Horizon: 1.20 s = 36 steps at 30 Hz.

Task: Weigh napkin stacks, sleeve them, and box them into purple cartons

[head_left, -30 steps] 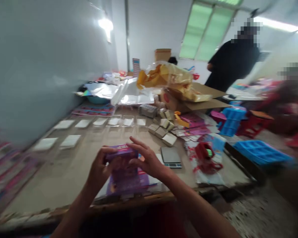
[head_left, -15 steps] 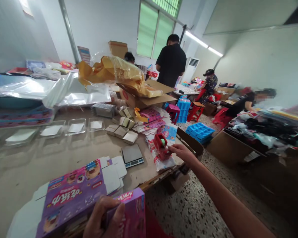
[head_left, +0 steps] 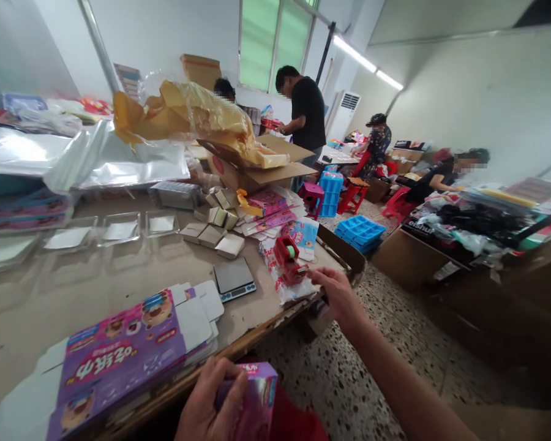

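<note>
My left hand is closed around a folded purple box, held off the table's front edge at the bottom of the view. Its lower part is out of frame. My right hand pinches at the cutting end of a red tape dispenser, which carries a light green roll. The tape between the fingertips is thin and hard to make out. Under the dispenser lies a white and red plastic packet. Flat purple cartons are stacked on the table, left of my left hand.
A small digital scale lies mid-table. Small pale boxes, clear trays with white sheets and an open cardboard box are behind. Blue baskets stand on the speckled floor. Several people work at the back.
The view has shifted slightly. My left hand and the purple box have moved lower and right, away from the stacked cartons. My right hand stays at the dispenser. A person in black has turned sideways.
</note>
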Each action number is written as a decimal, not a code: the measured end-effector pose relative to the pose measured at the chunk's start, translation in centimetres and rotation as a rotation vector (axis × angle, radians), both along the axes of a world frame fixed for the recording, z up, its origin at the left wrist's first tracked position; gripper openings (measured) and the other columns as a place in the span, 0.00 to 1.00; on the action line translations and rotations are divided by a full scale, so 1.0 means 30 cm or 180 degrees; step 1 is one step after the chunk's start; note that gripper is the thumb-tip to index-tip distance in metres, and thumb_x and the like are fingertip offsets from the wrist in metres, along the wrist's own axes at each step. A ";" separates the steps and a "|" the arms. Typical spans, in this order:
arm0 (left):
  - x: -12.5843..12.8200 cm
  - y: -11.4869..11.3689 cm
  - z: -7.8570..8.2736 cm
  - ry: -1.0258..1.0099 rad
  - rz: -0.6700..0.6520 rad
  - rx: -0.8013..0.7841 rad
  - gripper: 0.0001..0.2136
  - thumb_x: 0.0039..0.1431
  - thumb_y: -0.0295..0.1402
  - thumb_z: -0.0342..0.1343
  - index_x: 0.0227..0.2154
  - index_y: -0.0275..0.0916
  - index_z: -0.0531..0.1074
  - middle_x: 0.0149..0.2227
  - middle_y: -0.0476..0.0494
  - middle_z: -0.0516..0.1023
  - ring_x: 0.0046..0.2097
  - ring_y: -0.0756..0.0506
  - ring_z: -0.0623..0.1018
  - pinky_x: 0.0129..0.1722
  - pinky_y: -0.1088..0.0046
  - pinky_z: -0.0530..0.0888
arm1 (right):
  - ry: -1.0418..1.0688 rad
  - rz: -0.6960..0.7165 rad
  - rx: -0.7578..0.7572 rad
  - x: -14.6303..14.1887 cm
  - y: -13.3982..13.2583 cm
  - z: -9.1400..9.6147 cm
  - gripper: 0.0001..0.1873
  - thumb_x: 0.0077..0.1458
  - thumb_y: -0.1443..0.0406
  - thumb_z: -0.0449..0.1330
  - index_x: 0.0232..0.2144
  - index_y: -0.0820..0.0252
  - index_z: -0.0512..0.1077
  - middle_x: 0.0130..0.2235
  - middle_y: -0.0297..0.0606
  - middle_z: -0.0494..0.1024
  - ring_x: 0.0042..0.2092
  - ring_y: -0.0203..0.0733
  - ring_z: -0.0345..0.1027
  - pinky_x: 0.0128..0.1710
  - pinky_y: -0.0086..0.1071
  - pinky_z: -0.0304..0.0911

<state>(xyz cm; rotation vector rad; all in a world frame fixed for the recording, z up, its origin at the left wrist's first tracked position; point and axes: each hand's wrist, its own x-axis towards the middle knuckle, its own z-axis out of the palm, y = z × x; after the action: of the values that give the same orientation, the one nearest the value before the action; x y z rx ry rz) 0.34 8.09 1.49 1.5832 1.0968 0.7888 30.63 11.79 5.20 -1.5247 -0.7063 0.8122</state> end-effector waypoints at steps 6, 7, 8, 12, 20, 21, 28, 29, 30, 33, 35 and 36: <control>0.003 0.014 -0.017 -0.0007 -0.0008 -0.0343 0.20 0.60 0.55 0.54 0.29 0.43 0.72 0.28 0.47 0.77 0.31 0.43 0.77 0.28 0.72 0.73 | 0.0243 -0.0075 -0.0031 -0.023 -0.011 -0.130 0.27 0.38 0.44 0.71 0.24 0.60 0.72 0.25 0.38 0.77 0.25 0.38 0.66 0.26 0.31 0.60; 0.004 0.011 -0.013 0.0027 -0.0028 -0.0374 0.20 0.60 0.55 0.54 0.29 0.43 0.72 0.27 0.48 0.77 0.30 0.43 0.76 0.27 0.72 0.73 | 0.0193 -0.0100 0.0011 -0.019 -0.002 -0.143 0.27 0.38 0.44 0.71 0.25 0.60 0.71 0.24 0.37 0.76 0.25 0.37 0.66 0.26 0.31 0.60; 0.006 0.007 -0.007 0.0061 -0.0057 -0.0394 0.19 0.60 0.55 0.54 0.29 0.43 0.72 0.27 0.48 0.77 0.29 0.44 0.76 0.27 0.72 0.72 | 0.0121 -0.0119 0.0050 -0.013 0.005 -0.150 0.27 0.38 0.44 0.71 0.25 0.59 0.71 0.24 0.35 0.76 0.25 0.37 0.65 0.26 0.31 0.59; 0.021 0.001 0.003 0.0213 -0.0282 -0.0326 0.18 0.64 0.52 0.51 0.30 0.42 0.71 0.30 0.48 0.76 0.33 0.44 0.75 0.33 0.71 0.72 | -0.0237 -0.0015 0.0078 0.016 -0.013 -0.128 0.23 0.40 0.47 0.71 0.23 0.58 0.69 0.21 0.32 0.73 0.24 0.35 0.61 0.25 0.30 0.56; 0.056 0.073 -0.121 0.0075 -0.0758 -0.0674 0.31 0.68 0.57 0.33 0.36 0.39 0.73 0.32 0.45 0.76 0.36 0.43 0.74 0.40 0.66 0.71 | -0.1192 0.4037 -0.0857 -0.132 -0.069 0.069 0.04 0.55 0.65 0.64 0.30 0.60 0.76 0.25 0.29 0.73 0.27 0.31 0.61 0.27 0.26 0.55; 0.058 0.075 -0.127 0.0050 -0.0788 -0.0690 0.32 0.68 0.57 0.31 0.36 0.38 0.73 0.31 0.45 0.75 0.34 0.44 0.73 0.38 0.67 0.71 | -0.1356 0.4390 -0.0830 -0.166 -0.058 0.082 0.02 0.55 0.68 0.63 0.30 0.61 0.75 0.25 0.27 0.72 0.27 0.30 0.60 0.27 0.25 0.54; 0.044 0.071 -0.087 -0.0334 -0.1243 -0.0376 0.22 0.60 0.53 0.57 0.43 0.37 0.73 0.43 0.44 0.77 0.44 0.41 0.73 0.46 0.66 0.70 | -0.2267 0.4896 -0.0867 -0.296 0.017 0.069 0.08 0.52 0.72 0.63 0.23 0.61 0.70 0.23 0.25 0.68 0.27 0.30 0.57 0.26 0.26 0.50; 0.035 0.070 -0.083 -0.0391 -0.1308 -0.0375 0.21 0.58 0.49 0.61 0.45 0.37 0.72 0.44 0.44 0.77 0.44 0.42 0.73 0.47 0.67 0.70 | -0.2215 0.4885 -0.0942 -0.296 0.023 0.061 0.08 0.51 0.72 0.64 0.24 0.61 0.70 0.23 0.25 0.68 0.26 0.30 0.57 0.26 0.26 0.50; 0.024 0.067 -0.081 -0.0442 -0.1377 -0.0394 0.20 0.56 0.45 0.63 0.45 0.37 0.71 0.44 0.44 0.77 0.44 0.42 0.73 0.46 0.67 0.70 | -0.2086 0.4866 -0.1022 -0.293 0.025 0.050 0.07 0.51 0.71 0.65 0.24 0.60 0.71 0.23 0.25 0.69 0.26 0.30 0.58 0.26 0.26 0.50; -0.018 0.042 -0.066 -0.0436 -0.1449 -0.0493 0.17 0.54 0.38 0.63 0.45 0.38 0.71 0.43 0.46 0.76 0.41 0.45 0.74 0.41 0.70 0.72 | -0.1393 0.4618 -0.1060 -0.287 0.003 -0.006 0.12 0.46 0.63 0.71 0.29 0.60 0.72 0.25 0.26 0.71 0.27 0.33 0.60 0.26 0.26 0.52; -0.059 0.022 -0.031 -0.0266 -0.1395 -0.0577 0.22 0.48 0.37 0.67 0.46 0.39 0.71 0.41 0.48 0.77 0.38 0.46 0.74 0.36 0.72 0.72 | -0.0923 0.4324 -0.0827 -0.294 -0.028 -0.070 0.22 0.38 0.57 0.76 0.31 0.59 0.71 0.28 0.29 0.73 0.30 0.35 0.63 0.28 0.27 0.55; -0.087 0.018 0.000 -0.0195 -0.1373 -0.0638 0.25 0.45 0.37 0.69 0.47 0.40 0.71 0.41 0.48 0.77 0.38 0.46 0.75 0.34 0.73 0.72 | -0.0731 0.4105 -0.0705 -0.300 -0.040 -0.110 0.24 0.37 0.54 0.77 0.30 0.59 0.71 0.27 0.29 0.72 0.29 0.36 0.62 0.28 0.27 0.55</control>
<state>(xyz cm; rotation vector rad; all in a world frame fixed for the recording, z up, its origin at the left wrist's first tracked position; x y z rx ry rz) -2.26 8.62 1.47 1.5386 0.7268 0.4206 21.63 10.59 1.91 -1.2383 -1.8854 1.6941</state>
